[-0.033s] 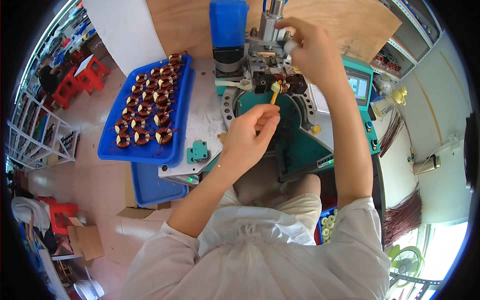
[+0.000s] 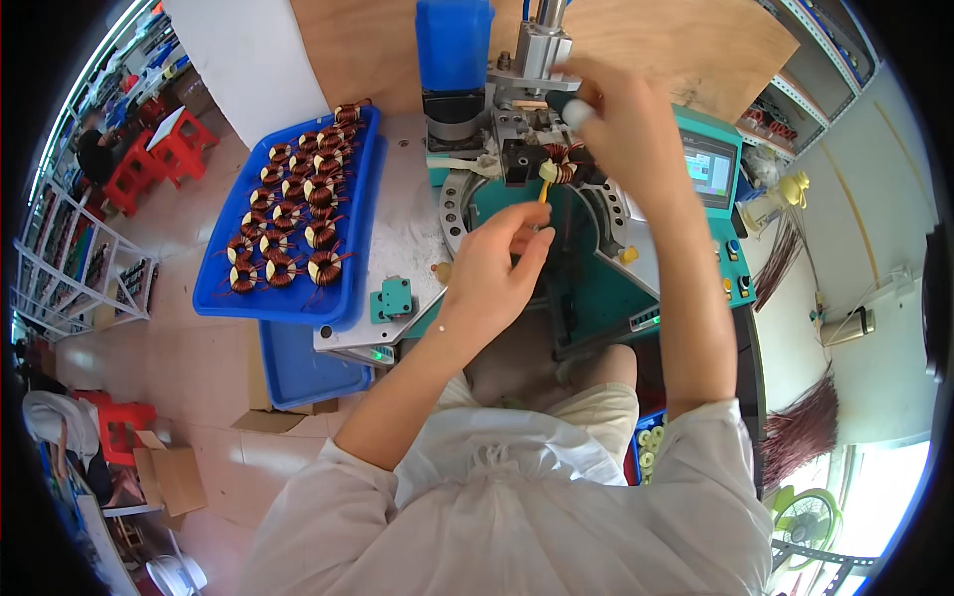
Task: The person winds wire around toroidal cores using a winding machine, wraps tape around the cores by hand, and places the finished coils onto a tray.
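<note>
Fingers of the left hand (image 2: 492,263) pinching a yellow stick (image 2: 544,192), its upper end at the wound ring (image 2: 564,172) by the black clamp (image 2: 519,163), right hand (image 2: 636,114) curled near the metal cylinder (image 2: 542,55), grip unclear, blue tray (image 2: 215,299) leftward

tray (image 2: 360,214) left of machine (image 2: 519,164)

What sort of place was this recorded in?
Most likely a small workshop or factory making wire-wound coils. A blue tray holds many wound rings, another ring sits in a bench machine, and a bundle of dark red strands is at the right.
</note>
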Action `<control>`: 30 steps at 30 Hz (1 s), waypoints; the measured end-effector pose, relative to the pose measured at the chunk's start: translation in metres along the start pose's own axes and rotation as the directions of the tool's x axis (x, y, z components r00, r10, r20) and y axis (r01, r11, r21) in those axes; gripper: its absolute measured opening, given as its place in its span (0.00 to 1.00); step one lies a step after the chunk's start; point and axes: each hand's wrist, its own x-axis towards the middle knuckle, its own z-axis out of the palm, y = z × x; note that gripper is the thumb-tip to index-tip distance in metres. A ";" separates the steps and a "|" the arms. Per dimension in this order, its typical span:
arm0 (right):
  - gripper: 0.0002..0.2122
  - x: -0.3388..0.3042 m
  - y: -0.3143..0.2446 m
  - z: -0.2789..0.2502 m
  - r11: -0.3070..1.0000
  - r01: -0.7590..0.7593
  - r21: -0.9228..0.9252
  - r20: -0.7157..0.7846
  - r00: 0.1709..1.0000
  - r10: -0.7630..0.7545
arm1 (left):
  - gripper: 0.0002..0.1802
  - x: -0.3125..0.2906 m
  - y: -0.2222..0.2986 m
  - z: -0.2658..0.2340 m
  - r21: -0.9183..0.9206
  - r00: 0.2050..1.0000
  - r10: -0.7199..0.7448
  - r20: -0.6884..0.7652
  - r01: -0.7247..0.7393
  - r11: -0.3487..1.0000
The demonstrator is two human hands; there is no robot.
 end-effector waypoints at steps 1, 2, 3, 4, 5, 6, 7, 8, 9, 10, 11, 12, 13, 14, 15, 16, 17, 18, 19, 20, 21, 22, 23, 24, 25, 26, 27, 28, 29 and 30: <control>0.13 -0.021 -0.003 0.006 0.996 0.078 0.050 -0.173 0.983 -0.068 | 0.16 0.001 -0.011 0.007 0.000 1.000 -0.003 -0.007 0.003 1.000; 0.14 -0.043 -0.010 0.011 0.990 0.014 0.137 -0.289 0.957 0.026 | 0.14 0.003 -0.026 0.014 0.103 0.989 0.102 -0.108 -0.091 0.990; 0.15 -0.065 -0.013 0.017 0.974 -0.044 0.222 -0.394 0.910 0.130 | 0.12 0.006 -0.035 0.020 0.208 0.958 0.216 -0.190 -0.175 0.962; 0.16 -0.091 -0.006 0.032 0.893 -0.115 0.435 -0.384 0.873 0.300 | 0.12 0.009 -0.031 0.021 0.200 0.958 0.221 -0.185 -0.183 0.963; 0.17 -0.117 0.005 0.053 0.758 -0.163 0.631 -0.334 0.825 0.455 | 0.11 0.012 -0.027 0.019 0.064 0.995 0.080 -0.066 -0.076 0.995; 0.19 -0.135 0.003 0.063 0.728 -0.265 0.632 -0.190 0.858 0.477 | 0.10 0.014 -0.022 0.017 -0.058 0.996 -0.047 0.080 0.052 0.997; 0.18 -0.153 -0.002 0.080 0.798 -0.286 0.530 -0.157 0.892 0.424 | 0.09 0.016 -0.020 0.013 -0.065 0.990 -0.046 0.137 0.056 0.996; 0.17 -0.173 -0.006 0.098 0.746 -0.259 0.613 -0.103 0.910 0.401 | 0.09 0.017 -0.016 0.011 -0.092 0.980 -0.089 0.179 0.107 0.990; 0.16 -0.179 -0.028 0.099 0.692 -0.323 0.645 -0.011 0.902 0.431 | 0.10 0.017 -0.010 0.006 -0.113 0.967 -0.136 0.215 0.163 0.980; 0.16 -0.180 -0.036 0.092 0.714 -0.299 0.633 0.038 0.933 0.357 | 0.13 0.017 0.005 -0.001 -0.179 0.930 -0.229 0.289 0.288 0.941; 0.15 -0.171 -0.046 0.076 0.719 -0.311 0.622 0.067 0.935 0.347 | 0.15 0.015 0.012 -0.007 -0.313 0.921 -0.211 0.326 0.316 0.896; 0.15 -0.156 -0.053 0.057 0.723 -0.320 0.612 0.097 0.938 0.333 | 0.17 0.013 0.017 -0.013 -0.440 0.916 -0.188 0.356 0.341 0.831; 0.16 -0.141 -0.053 0.042 0.790 -0.257 0.556 0.067 0.962 0.265 | 0.20 0.012 0.023 -0.020 -0.454 0.923 -0.112 0.369 0.284 0.844; 0.16 -0.126 -0.046 0.031 0.896 -0.133 0.424 -0.005 0.989 0.149 | 0.20 0.009 0.028 -0.021 -0.499 0.948 -0.119 0.295 0.259 0.827; 0.17 -0.108 -0.042 0.019 0.940 -0.005 0.342 -0.095 0.995 0.040 | 0.19 0.006 0.031 -0.022 -0.540 0.967 -0.125 0.221 0.228 0.811; 0.17 -0.093 -0.034 0.009 0.984 0.026 0.178 -0.171 0.985 0.005 | 0.16 0.007 0.028 -0.025 -0.500 0.967 -0.094 0.237 0.205 0.842; 0.14 -0.074 -0.031 -0.003 0.997 -0.065 0.031 -0.193 0.979 0.070 | 0.16 0.007 0.026 -0.026 -0.499 0.968 -0.094 0.231 0.200 0.843; 0.11 -0.052 -0.013 -0.012 0.992 -0.101 -0.079 -0.229 0.970 0.080 | 0.14 0.008 0.025 -0.022 -0.411 0.970 -0.074 0.233 0.167 0.896; 0.09 -0.030 0.003 -0.016 0.977 -0.167 -0.129 -0.224 0.965 0.136 | 0.13 0.008 0.023 -0.016 -0.319 0.969 -0.054 0.241 0.132 0.939; 0.09 -0.010 0.029 -0.014 0.972 -0.157 -0.174 -0.140 0.981 0.134 | 0.12 0.008 0.020 -0.009 -0.284 0.974 -0.024 0.226 0.089 0.955; 0.09 0.000 0.048 -0.012 0.964 -0.146 -0.221 -0.055 0.989 0.137 | 0.12 0.008 0.017 -0.002 -0.288 0.971 -0.020 0.237 0.090 0.954; 0.09 0.003 0.044 -0.009 0.967 -0.139 -0.214 -0.051 0.990 0.131 | 0.13 0.004 0.015 -0.002 -0.206 0.984 -0.019 0.175 0.055 0.977; 0.08 0.003 0.039 -0.008 0.978 -0.065 -0.197 -0.020 0.998 0.062 | 0.14 0.003 0.011 0.000 -0.122 0.993 -0.011 0.117 0.025 0.992; 0.08 0.000 0.034 -0.006 0.984 0.007 -0.180 0.008 1.000 -0.005 | 0.15 0.004 0.004 0.001 -0.100 0.995 -0.021 0.102 0.031 0.995; 0.09 -0.017 0.024 0.001 0.981 0.092 -0.173 -0.039 0.994 -0.100 | 0.15 0.003 -0.002 0.002 -0.096 0.995 -0.028 0.093 0.037 0.995; 0.09 -0.029 0.018 0.006 0.978 0.112 -0.175 -0.203 0.968 -0.147 | 0.15 0.004 -0.008 0.007 -0.040 1.000 -0.018 0.017 0.018 0.999; 0.10 -0.042 0.011 0.012 0.975 0.130 -0.179 -0.362 0.913 -0.188 | 0.14 0.004 -0.014 0.010 0.017 0.998 -0.004 -0.058 0.005 1.000; 0.10 -0.060 0.006 0.019 0.998 0.052 -0.035 -0.424 0.904 -0.062 | 0.14 0.006 -0.021 0.012 0.016 0.998 -0.009 -0.062 0.010 1.000; 0.11 -0.081 0.000 0.028 0.975 -0.130 0.183 -0.384 0.903 0.192 | 0.13 0.011 -0.024 0.016 0.061 0.999 0.013 -0.042 -0.010 0.998; 0.12 -0.101 0.002 0.046 0.870 -0.306 0.387 -0.286 0.857 0.429 | 0.12 0.014 -0.028 0.017 0.113 0.999 0.031 -0.025 -0.028 0.993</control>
